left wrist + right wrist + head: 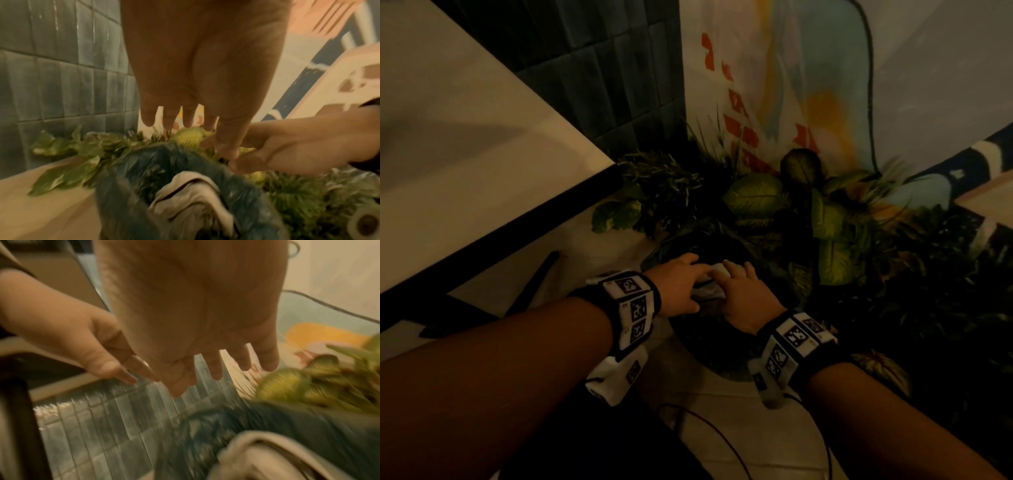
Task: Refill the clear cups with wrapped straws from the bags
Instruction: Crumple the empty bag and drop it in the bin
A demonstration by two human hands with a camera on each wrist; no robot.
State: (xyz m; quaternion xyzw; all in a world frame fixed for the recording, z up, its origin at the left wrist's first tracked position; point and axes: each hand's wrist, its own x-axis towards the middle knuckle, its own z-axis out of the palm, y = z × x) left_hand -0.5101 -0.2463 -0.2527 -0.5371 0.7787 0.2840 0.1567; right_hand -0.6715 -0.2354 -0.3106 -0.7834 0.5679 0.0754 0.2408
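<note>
No clear cup or wrapped straw shows in any view. Both my hands hang over a dark bin lined with dark plastic [164,170], low by the floor. A crumpled pale bag or paper [191,194] lies inside the liner and shows between my hands [709,291] in the head view. My left hand [681,284] has straight fingers [170,120] pointing down at it. My right hand [743,294] is beside the left, fingers spread and straight [216,368]. Neither hand visibly grips anything. The right wrist view is blurred.
Leafy plants [756,198] crowd behind and to the right of the bin. A pale table top with a dark edge [465,154] juts in at upper left. Behind stand a dark tiled wall [602,68] and a painted wall [774,85]. Cables [705,421] trail over the pale floor.
</note>
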